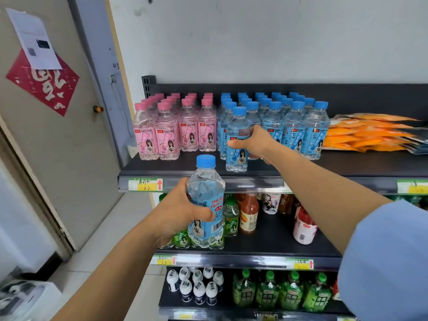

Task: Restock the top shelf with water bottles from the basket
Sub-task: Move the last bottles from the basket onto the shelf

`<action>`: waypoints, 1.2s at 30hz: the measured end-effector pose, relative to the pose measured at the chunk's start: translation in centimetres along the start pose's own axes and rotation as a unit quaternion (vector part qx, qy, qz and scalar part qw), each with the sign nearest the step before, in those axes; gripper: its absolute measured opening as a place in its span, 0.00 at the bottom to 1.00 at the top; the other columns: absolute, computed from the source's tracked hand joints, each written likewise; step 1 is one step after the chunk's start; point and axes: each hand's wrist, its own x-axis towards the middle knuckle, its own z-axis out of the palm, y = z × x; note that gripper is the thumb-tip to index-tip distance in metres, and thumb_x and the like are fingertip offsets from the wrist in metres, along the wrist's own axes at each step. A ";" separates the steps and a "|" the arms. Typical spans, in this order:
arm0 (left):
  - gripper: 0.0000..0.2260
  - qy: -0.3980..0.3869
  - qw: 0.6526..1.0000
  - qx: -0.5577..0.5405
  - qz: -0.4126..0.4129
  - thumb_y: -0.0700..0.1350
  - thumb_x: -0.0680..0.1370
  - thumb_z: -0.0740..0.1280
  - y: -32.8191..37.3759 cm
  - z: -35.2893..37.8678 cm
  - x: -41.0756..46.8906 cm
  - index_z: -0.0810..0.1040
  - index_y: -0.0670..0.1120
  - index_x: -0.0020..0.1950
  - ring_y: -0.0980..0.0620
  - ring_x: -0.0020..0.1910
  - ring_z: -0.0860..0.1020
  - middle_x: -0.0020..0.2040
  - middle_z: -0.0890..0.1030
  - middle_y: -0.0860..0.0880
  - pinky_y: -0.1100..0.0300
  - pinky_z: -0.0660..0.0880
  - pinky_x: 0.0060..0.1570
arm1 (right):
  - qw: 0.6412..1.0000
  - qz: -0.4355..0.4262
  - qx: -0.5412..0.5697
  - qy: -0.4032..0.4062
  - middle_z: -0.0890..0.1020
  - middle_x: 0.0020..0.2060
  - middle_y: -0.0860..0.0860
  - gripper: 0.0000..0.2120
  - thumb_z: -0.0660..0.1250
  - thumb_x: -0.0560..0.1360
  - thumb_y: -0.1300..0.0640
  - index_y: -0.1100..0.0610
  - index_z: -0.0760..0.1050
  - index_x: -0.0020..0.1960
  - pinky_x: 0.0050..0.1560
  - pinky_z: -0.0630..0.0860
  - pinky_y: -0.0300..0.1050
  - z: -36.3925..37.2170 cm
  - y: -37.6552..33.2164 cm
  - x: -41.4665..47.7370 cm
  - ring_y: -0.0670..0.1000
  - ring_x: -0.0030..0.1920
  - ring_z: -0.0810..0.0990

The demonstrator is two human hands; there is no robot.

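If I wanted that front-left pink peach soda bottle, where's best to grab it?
Probably round the labelled middle of the pink bottle, coming from the front-left: it stands upright, with other pink bottles packed close behind and on its right.

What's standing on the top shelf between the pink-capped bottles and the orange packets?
Head view: rows of blue-capped bottles stand there, and the right hand grips the front bottle.
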 end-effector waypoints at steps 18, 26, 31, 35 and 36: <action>0.30 -0.022 1.000 -0.005 0.006 0.28 0.64 0.73 -0.2 0.0 -0.4 0.69 0.46 0.62 0.46 0.53 0.80 0.52 0.82 0.46 0.48 0.75 0.58 | 0.990 -0.093 -0.032 0.104 0.78 0.48 0.52 0.15 0.67 0.76 0.50 0.60 0.73 0.55 0.51 0.76 0.48 1.1 -1.2 -3.8 0.51 0.47 0.76; 0.25 -0.105 0.994 0.030 0.022 0.27 0.66 0.71 -0.6 2.3 -1.1 0.72 0.46 0.58 0.47 0.51 0.82 0.50 0.84 0.46 0.49 0.77 0.56 | 0.978 -0.069 0.001 -0.196 0.81 0.40 0.50 0.25 0.61 0.75 0.38 0.60 0.80 0.51 0.41 0.74 0.41 -0.3 -2.9 -11.0 0.48 0.37 0.77; 0.21 -0.123 0.990 0.029 0.055 0.28 0.66 0.72 -0.5 3.4 -1.8 0.76 0.50 0.50 0.49 0.49 0.83 0.46 0.85 0.49 0.50 0.77 0.56 | 0.961 -0.086 -0.105 -0.240 0.78 0.43 0.52 0.29 0.67 0.64 0.35 0.57 0.79 0.53 0.39 0.72 0.41 -1.4 -3.6 -13.8 0.48 0.39 0.74; 0.19 -0.139 0.987 0.053 0.066 0.32 0.65 0.74 -0.6 4.4 -2.3 0.77 0.51 0.49 0.50 0.49 0.82 0.48 0.85 0.48 0.53 0.77 0.54 | 0.944 -0.089 -0.232 -0.218 0.79 0.39 0.53 0.28 0.64 0.67 0.30 0.54 0.78 0.49 0.38 0.73 0.42 -1.6 -3.9 -15.2 0.49 0.37 0.75; 0.23 -0.134 0.987 0.059 0.059 0.36 0.62 0.76 -0.8 4.6 -2.2 0.75 0.50 0.53 0.49 0.51 0.82 0.50 0.84 0.47 0.51 0.77 0.55 | 0.934 -0.082 -0.266 -0.225 0.79 0.37 0.54 0.30 0.63 0.67 0.29 0.56 0.78 0.48 0.38 0.73 0.42 -1.7 -3.9 -15.5 0.50 0.36 0.74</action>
